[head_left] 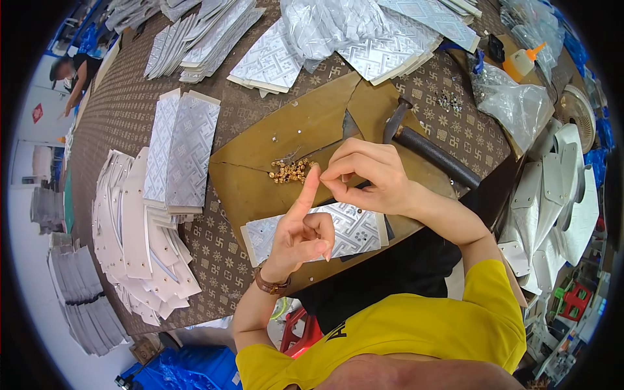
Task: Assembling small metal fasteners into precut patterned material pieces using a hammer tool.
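My left hand (pixel 297 237) is raised over a silver-patterned panel (pixel 354 221), its index finger stretched out and its other fingers loosely curled, with nothing visible in the palm. Against that index fingertip, my right hand (pixel 377 174) has its thumb and index finger pinched together; anything between them is too small to make out. Just beyond the fingertips lies a small heap of gold-coloured rivet-like pieces (pixel 289 171) on a brown mat (pixel 250 140). The panel lies flat near my body, partly covered by my left hand. A black-handled hammer (pixel 437 156) rests right of my right hand.
Stacked silver panels (pixel 192 149) and pale pieces with studs (pixel 133 227) occupy the left. More panels (pixel 266 58) and clear plastic (pixel 331 29) lie at the back. A glue bottle (pixel 520 63), a fan (pixel 575 117) and white pieces (pixel 543 208) stand right. Another person (pixel 78 75) is far left.
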`<state>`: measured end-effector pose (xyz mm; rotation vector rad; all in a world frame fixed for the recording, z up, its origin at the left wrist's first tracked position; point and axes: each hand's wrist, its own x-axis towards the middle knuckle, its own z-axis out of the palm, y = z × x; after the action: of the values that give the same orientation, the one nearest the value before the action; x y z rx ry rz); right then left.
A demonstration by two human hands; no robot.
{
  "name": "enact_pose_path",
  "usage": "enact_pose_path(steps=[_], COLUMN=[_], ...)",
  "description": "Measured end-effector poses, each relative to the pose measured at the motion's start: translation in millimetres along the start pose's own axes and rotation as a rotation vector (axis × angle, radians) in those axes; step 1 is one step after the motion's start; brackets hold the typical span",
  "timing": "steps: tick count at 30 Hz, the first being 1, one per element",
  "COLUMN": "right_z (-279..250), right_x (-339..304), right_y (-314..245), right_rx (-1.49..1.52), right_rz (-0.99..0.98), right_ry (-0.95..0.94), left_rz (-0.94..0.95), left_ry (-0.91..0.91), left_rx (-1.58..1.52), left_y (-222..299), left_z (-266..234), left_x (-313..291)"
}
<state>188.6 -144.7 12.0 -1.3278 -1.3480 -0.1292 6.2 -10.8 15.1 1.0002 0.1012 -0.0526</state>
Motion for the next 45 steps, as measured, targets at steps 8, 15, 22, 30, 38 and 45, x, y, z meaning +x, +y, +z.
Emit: enact_pose_path(steps=[8, 15, 22, 30, 38, 45], right_z=[1.4, 1.5, -4.5, -0.6, -1.0, -1.5], right_x=[1.1, 0.4, 1.0, 2.2, 2.5, 1.7], right_y=[1.4, -0.6, -5.9, -5.5, -7.8, -8.2], right_rx=[-0.002, -0.123, -0.127, -0.028, -0.101, -0.029], right_rz=[-0.019, -0.045, -0.038, -0.003, -0.042, -0.001], right_ry=[0.033, -0.020, -0.036, 0.018, -0.002, 0.003], left_rz=[0.028, 0.063, 0.087, 0.065, 0.050, 0.099], left_ry=[-0.045, -0.018, -0.022, -0.048, -0.120, -0.106], left_rx=[0.065, 0.362, 0.303, 0.112, -0.166, -0.150], left_y=[-3.0, -8.6, -4.6, 0.5, -3.5, 2.1], left_z=[-4.4, -7.4, -3.9, -8.6, -10.3, -12.5], left_x=[2.2, 0.3, -0.1, -1.8, -2.6, -2.0])
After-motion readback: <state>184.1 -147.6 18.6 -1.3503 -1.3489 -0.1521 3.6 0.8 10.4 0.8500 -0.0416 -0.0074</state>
